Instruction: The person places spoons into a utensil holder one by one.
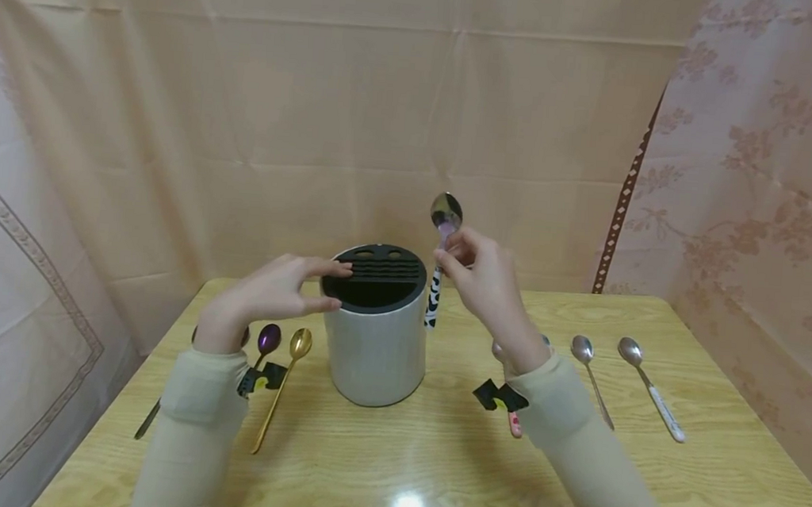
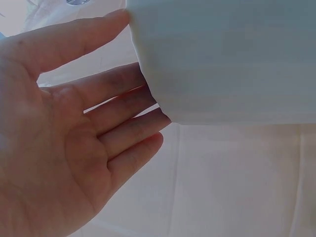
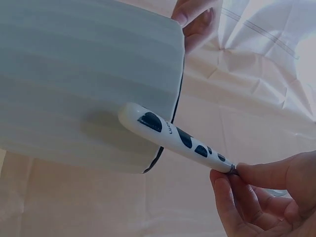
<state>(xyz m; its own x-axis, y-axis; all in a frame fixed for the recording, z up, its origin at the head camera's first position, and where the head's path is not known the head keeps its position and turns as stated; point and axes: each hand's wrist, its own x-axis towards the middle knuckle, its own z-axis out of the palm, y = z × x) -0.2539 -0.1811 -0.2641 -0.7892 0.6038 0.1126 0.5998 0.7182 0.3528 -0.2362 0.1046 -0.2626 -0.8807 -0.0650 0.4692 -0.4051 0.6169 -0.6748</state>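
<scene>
My right hand (image 1: 489, 288) pinches a spoon (image 1: 434, 294) at the neck. The spoon stands upright beside the canister, its metal bowl on top and its white handle with black patches hanging down. In the right wrist view the handle (image 3: 182, 138) overlaps the canister's wall. The white canister (image 1: 374, 362) has a black top (image 1: 379, 271) with slots, small holes and one large opening. At the canister's left rim is my left hand (image 1: 270, 292), fingers stretched over the top and thumb along the near edge. Its fairly straight fingers (image 2: 118, 84) are partly hidden behind the wall.
On the wooden table (image 1: 389, 467), left of the canister, lie a gold spoon (image 1: 278, 399), a purple spoon (image 1: 269, 340) and a dark one (image 1: 147, 420) behind the left wrist. To the right are a pink-handled spoon (image 1: 514, 425), a silver spoon (image 1: 593, 372) and a white-handled spoon (image 1: 664, 409). Curtains (image 1: 389, 109) hang behind.
</scene>
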